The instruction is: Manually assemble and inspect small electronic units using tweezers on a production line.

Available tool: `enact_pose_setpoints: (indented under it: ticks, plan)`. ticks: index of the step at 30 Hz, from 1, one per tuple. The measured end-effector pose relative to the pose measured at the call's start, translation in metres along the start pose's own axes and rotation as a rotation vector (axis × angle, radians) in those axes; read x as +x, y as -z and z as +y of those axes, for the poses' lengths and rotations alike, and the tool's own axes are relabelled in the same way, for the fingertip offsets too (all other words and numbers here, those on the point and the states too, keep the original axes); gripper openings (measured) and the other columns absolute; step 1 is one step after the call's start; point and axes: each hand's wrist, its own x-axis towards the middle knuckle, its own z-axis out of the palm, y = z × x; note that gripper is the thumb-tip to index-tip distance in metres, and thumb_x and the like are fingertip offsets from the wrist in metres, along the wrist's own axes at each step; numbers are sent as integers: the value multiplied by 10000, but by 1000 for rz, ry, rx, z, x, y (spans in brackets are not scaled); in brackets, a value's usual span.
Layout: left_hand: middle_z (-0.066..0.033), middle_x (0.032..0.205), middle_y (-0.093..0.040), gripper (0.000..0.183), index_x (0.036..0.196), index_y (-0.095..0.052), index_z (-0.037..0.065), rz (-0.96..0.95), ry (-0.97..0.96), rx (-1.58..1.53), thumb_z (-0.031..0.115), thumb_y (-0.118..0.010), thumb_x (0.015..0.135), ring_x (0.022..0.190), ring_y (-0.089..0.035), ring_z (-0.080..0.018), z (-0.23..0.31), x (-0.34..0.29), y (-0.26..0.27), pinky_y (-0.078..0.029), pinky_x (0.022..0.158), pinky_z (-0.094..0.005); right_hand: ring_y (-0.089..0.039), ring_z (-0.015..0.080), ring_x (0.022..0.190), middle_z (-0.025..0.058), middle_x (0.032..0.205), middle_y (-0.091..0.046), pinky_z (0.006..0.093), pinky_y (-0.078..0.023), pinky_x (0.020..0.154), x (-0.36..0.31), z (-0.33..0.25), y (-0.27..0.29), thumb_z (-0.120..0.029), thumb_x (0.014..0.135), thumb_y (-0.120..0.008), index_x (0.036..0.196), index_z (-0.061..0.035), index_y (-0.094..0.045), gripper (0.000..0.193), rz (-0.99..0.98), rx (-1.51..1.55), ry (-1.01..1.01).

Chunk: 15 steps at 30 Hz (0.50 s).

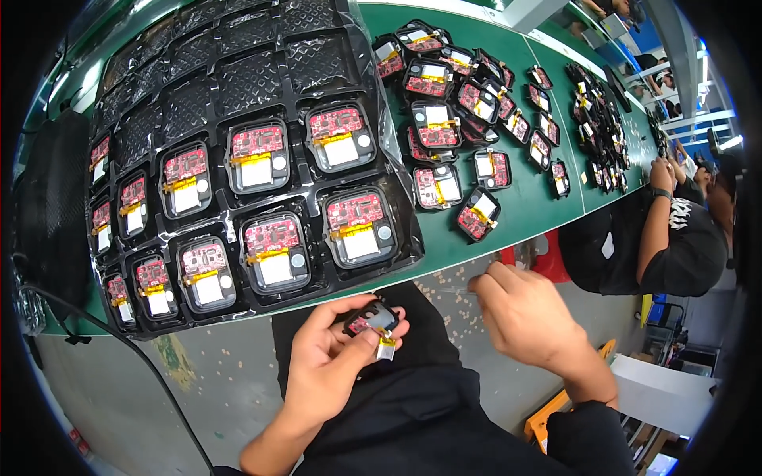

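One illegibly marked circuit unit (379,317) in left fingers (341,306); right fingers (498,278) curled, grip unclear

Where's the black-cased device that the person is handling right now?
In the head view, the black-cased device is near the middle from side to side, held in the left hand, just below the black tray in the picture.
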Motion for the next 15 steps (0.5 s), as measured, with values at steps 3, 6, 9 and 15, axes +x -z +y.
enact_pose_setpoints:
  ticks: [3, 6, 9, 15]
  plan:
    - [-316, 1277, -642, 375, 1366, -445, -49, 82, -21, -49, -40, -549, 1006, 1143, -701, -372, -4, -1, -3, -605, 968, -473, -638, 261, 669, 77, 712, -576, 380, -514, 633, 6, -19, -19, -135, 811, -723, 834, -63, -609, 137, 20, 98, -5]
    - [-311, 1281, -641, 363, 1362, -448, -40, 106, -61, -42, -36, -548, 1013, 1157, -694, -364, -10, 0, -7, -598, 984, -466, -634, 249, 669, 78, 721, -584, 371, -506, 628, 5, -49, -31, -126, 811, -731, 839, -55, -621, 134, 40, 195, -15]
    - [-296, 1277, -651, 348, 1355, -450, -35, 72, -38, -11, -28, -547, 1021, 1168, -691, -341, -10, 0, -8, -593, 993, -455, -630, 237, 668, 79, 730, -593, 362, -499, 623, 8, -64, -40, -117, 812, -739, 844, -47, -633, 131, 58, 296, -25]
    - [-251, 1197, -710, 300, 1313, -488, -29, 77, -92, 246, -29, -552, 1020, 1086, -716, -240, -16, -5, -6, -584, 943, -342, -623, 214, 667, 81, 748, -610, 344, -484, 613, 19, -63, -32, -99, 813, -754, 855, -32, -657, 125, 100, 489, -49]
